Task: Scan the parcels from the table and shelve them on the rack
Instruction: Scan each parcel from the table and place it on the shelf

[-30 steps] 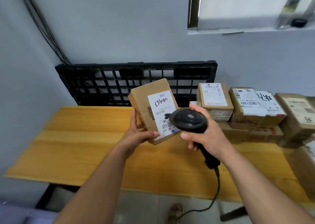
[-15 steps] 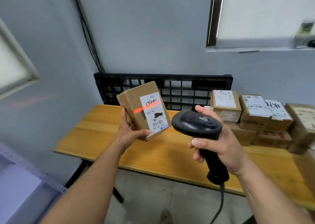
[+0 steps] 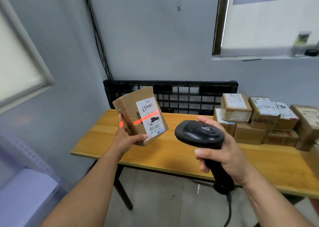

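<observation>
My left hand [image 3: 125,140] grips a small brown cardboard parcel [image 3: 133,109] from below, tilted, its white label facing me. A red scan line crosses the label and my fingertip. My right hand [image 3: 226,156] holds a black barcode scanner [image 3: 198,134] by its handle, head pointed at the parcel, about a hand's width to its right. More labelled cardboard parcels [image 3: 259,118] are stacked at the far right of the wooden table [image 3: 172,156]. A pale metal rack [image 3: 25,157] shows blurred at the lower left.
A black plastic pallet [image 3: 172,95] leans upright against the wall behind the table. The scanner's cable [image 3: 228,213] hangs down to the tiled floor. A window ledge [image 3: 259,58] with small items is up right. Black cables [image 3: 98,36] run down the wall.
My view has turned left and pulled back from the table; the rack has come into sight. The scanner has moved away from the parcel, and its red line has slid down the label.
</observation>
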### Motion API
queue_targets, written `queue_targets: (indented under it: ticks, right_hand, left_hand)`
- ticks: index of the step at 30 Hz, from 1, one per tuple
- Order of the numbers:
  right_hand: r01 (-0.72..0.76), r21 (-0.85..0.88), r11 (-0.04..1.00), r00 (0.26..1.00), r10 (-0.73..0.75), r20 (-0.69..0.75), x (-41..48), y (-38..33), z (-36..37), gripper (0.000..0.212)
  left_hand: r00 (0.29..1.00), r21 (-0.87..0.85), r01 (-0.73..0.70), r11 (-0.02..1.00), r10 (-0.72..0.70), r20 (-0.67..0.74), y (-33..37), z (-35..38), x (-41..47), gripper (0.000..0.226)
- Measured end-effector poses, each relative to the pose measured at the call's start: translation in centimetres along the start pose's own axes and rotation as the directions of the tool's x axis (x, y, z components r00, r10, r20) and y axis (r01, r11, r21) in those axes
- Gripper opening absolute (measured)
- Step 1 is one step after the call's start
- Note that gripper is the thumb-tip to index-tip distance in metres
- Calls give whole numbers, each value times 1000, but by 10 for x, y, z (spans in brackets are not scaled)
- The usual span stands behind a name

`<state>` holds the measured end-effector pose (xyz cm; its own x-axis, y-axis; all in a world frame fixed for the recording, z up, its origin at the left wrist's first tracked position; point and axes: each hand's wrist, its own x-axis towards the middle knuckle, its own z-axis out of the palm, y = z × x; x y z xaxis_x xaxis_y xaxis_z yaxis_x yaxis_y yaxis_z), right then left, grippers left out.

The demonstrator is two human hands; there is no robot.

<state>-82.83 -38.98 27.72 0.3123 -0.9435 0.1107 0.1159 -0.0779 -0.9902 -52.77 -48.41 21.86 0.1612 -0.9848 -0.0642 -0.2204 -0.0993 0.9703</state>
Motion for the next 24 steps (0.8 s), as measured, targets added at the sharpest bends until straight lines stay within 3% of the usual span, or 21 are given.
queue_targets:
  ticks: [3,10,17,24]
  right_hand:
    - [-9,-8,1000,1000,9,-30,-5,-3,29,106]
    - [-18,-76,997,998,13,-58,-24,2,103,86]
    - [-65,-81,995,994,57,-97,-50,14,155,89]
    - [-68,-108,992,994,59,-90,-60,8,181,90]
  left_hand:
    - [1000,20,-1,1000,0,6,-5,-31,-7,138]
    - [999,27,22,999,-21,-30,-24,-112,-29,144]
    - [1000,121,20,992,-21,0,-37,-166,-40,153]
    - [1000,64,20,998,-20,1,-43,-193,-60,158]
